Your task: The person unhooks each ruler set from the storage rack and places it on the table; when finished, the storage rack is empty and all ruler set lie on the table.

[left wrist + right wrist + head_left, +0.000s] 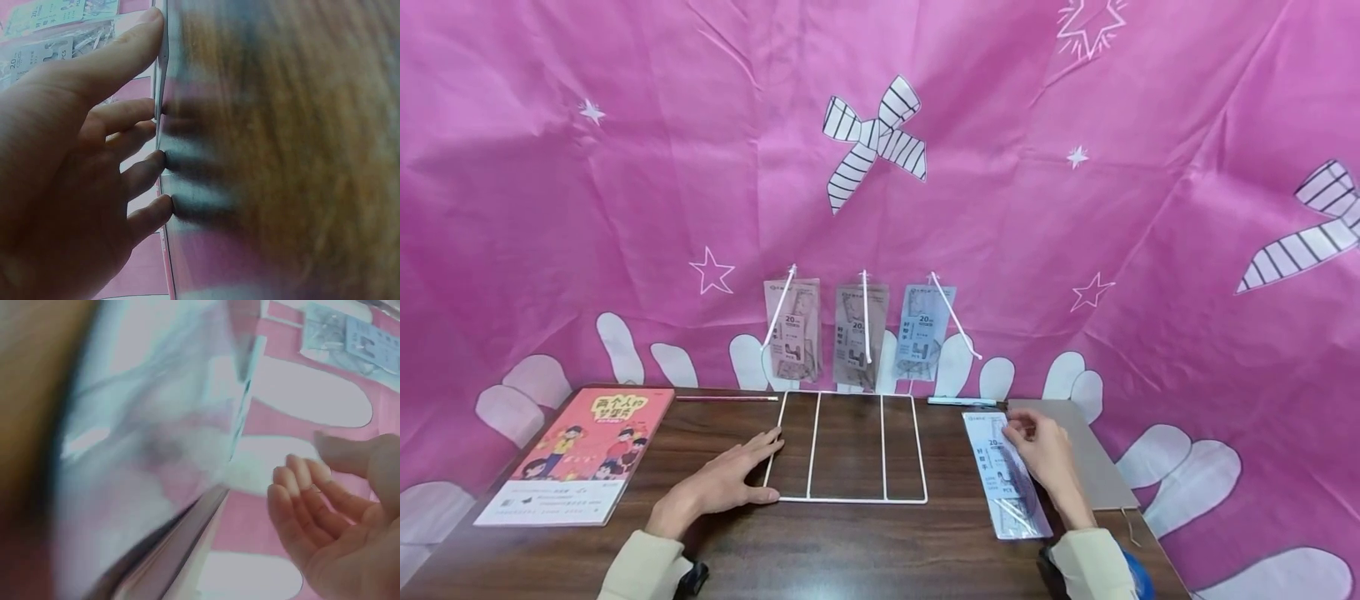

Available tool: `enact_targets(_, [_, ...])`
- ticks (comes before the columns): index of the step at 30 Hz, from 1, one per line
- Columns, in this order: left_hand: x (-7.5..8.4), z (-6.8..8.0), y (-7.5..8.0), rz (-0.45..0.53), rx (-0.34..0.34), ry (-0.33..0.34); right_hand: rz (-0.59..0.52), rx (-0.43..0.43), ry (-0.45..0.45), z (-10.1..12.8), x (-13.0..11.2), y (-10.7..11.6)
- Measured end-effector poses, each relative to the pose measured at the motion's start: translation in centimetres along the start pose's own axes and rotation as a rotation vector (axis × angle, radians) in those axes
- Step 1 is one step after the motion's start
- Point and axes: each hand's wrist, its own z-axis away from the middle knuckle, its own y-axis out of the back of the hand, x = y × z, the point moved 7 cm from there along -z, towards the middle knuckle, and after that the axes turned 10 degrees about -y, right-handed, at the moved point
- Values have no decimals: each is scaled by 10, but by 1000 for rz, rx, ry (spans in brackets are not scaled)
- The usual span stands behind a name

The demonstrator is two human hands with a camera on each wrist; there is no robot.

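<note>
Closest in, two pale sleeves [643, 568] push forward, a blue object [1138, 577] mostly hidden beside the right one. Just ahead, here's the packet [1000, 483], flat on the dark wooden table [820, 554], below the right hand and poking out to its left. Its long axis runs away from the person on a slant: printed header end far and to the left, clear end near and to the right, print facing up.

And the right hand [1049, 450]: fingers loosely curled, thumb apart, gripping nothing, poised over the packet's right edge; the right wrist view puts the fingertips just off it.

Across to the left hand [730, 477], opened wide, fingers spread and gripping nothing, fingertips at the left side of a white wire frame [850, 500], thumb by its near left corner. The frame lies flat between the hands, two inner bars running near to far.

Out left of the left hand, a red-and-white book [576, 458]; just right of the right hand, a grey board-like item [1093, 467]. Beyond the left hand, a thin pencil [726, 398]; beyond the right, a light-blue pen [962, 402].

Farthest off, ahead and between the hands, three hanging packets [925, 333], long axes upright, on white hooks [867, 321] before a pink cloth [1000, 208].
</note>
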Motion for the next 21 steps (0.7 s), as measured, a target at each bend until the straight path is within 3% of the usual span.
enact_targets(4, [-1,2,3,-7,4,4,-151,-44,57,-25,-28,-21])
enact_targets(9, [-1,2,6,-8,13,13,-339,-125,32,-57,-64,-46])
enact_targets(13, [0,-2,5,2,22,12,-488,-142,59,-79,-90,-57])
enact_targets(17, [-1,-3,1,10,8,14,-580,-128,73,-91,-101,-64])
enact_targets(21, [-2,0,-3,12,-6,21,-639,-165,14,-94,-102,-72])
